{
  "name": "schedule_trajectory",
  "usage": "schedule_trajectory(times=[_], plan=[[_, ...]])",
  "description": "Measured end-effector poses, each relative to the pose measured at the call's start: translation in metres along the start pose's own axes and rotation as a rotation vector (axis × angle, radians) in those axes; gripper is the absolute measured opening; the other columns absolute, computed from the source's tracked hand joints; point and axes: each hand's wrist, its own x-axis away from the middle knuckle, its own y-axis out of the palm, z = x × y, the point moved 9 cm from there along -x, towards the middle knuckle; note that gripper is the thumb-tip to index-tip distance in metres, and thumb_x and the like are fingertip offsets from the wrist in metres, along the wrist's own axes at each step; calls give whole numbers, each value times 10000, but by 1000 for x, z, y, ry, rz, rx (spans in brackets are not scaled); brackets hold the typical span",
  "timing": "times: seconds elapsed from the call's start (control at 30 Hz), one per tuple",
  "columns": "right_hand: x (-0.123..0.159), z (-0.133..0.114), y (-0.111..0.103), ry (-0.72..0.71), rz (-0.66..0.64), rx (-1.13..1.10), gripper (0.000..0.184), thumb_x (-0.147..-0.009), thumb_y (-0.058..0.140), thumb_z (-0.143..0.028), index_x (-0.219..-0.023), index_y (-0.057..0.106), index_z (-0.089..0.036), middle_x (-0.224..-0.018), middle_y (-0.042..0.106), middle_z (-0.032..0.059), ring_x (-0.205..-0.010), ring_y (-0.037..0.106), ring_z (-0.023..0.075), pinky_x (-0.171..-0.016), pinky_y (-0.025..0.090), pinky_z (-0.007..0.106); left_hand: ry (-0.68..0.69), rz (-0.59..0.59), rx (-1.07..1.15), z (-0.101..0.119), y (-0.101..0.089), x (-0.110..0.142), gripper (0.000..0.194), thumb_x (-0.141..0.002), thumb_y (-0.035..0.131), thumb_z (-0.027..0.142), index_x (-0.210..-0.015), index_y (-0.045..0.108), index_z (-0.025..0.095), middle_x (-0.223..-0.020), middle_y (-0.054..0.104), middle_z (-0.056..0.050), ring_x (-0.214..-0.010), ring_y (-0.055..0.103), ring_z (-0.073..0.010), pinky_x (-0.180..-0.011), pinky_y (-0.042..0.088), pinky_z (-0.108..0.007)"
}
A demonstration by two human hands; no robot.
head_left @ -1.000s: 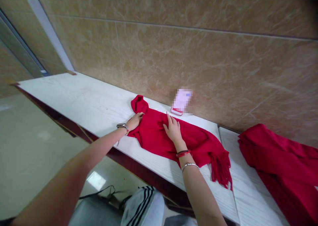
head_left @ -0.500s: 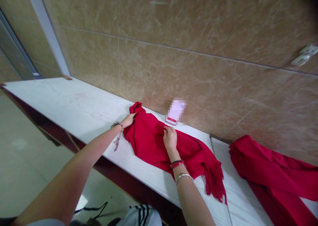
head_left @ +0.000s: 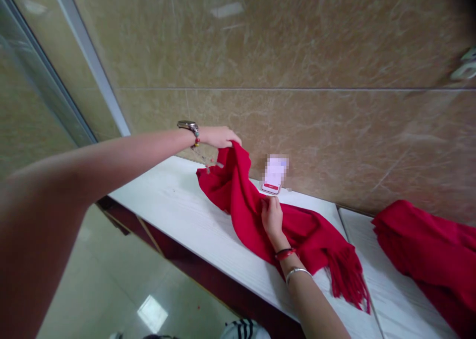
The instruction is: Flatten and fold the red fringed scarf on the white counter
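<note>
Marbled wall (head_left: 297,125) is backing the white desk (head_left: 178,200); one red scarf (head_left: 243,202) is rising into the pinching left hand (head_left: 223,136) and running rightward beneath the curled, gripping right hand (head_left: 272,217).

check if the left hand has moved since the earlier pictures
Yes. The left hand has gone up from the white counter, raising part of the red scarf with it, and now shows against the tiled wall.

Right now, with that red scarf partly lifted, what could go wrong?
The phone stands by the wall, close to the right hand; a nudge or swinging cloth might topple it. The dangling charms at the left hand's wrist hang near the red scarf and could snag it.
</note>
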Motion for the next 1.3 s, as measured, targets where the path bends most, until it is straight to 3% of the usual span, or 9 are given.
schedule_trajectory(times=[0.13,0.27,0.47,0.6,0.7,0.83,0.97,1.13,1.3], plan=[[-1,2,-2,6,-16,-35,155,-848,324,-282,-850,467,-222,-853,558,95,-810,523,228,-734,437,379,-27,-108,-6,3,22,22,269,-723,454,133,-844,671,237,-823,682,48,-755,581,-125,-706,372,-177],[-3,-2,-4,-33,-33,-144,124,-827,342,-288,-864,433,-213,-950,571,125,-883,532,232,-787,426,385,-73,-129,98,-16,69,40,195,-756,486,194,-846,659,198,-832,678,3,-763,586,-144,-675,382,-193],[-2,7,-4,140,-144,-475,127,-716,463,-297,-665,368,-230,-702,557,17,-756,548,200,-704,428,335,-254,85,589,-57,134,51,247,-658,643,311,-833,602,141,-849,648,-28,-795,571,-169,-736,414,-253],[-8,6,-12,135,-353,-774,180,-706,547,-330,-701,406,-218,-669,540,-16,-673,545,155,-664,437,296,-245,72,796,-67,152,52,256,-613,674,282,-802,586,133,-822,639,-21,-799,576,-156,-774,429,-280],[-18,1,-20,46,-495,-567,311,-684,613,-363,-930,508,-204,-759,558,1,-634,528,142,-632,449,298,-210,39,857,-65,143,48,295,-601,693,252,-858,607,135,-892,644,-39,-858,577,-159,-815,418,-289],[-29,-20,-5,-81,-560,-218,579,-631,678,-357,-1152,499,-179,-1056,580,101,-884,561,212,-789,445,353,-129,45,1008,-49,117,38,368,-572,717,195,-920,612,141,-962,639,-48,-921,566,-170,-861,399,-300],[-26,-30,22,-115,-685,0,216,-730,560,-211,-929,625,-159,-878,664,73,-800,598,204,-751,456,331,-97,148,1061,-46,94,36,365,-562,708,187,-910,615,127,-915,647,-49,-897,575,-176,-873,398,-324],[-27,-17,-15,-123,-653,48,214,-795,473,-201,-935,630,-163,-948,670,65,-844,604,185,-765,448,289,-133,246,916,-65,77,51,292,-551,668,172,-835,631,114,-842,651,-45,-825,579,-169,-841,418,-327],[-7,3,-38,-171,-782,346,149,-766,538,-186,-830,671,-178,-818,697,87,-706,623,200,-659,442,272,-219,551,679,-97,35,70,262,-578,577,126,-834,627,101,-731,604,-17,-695,554,-133,-702,445,-274]])
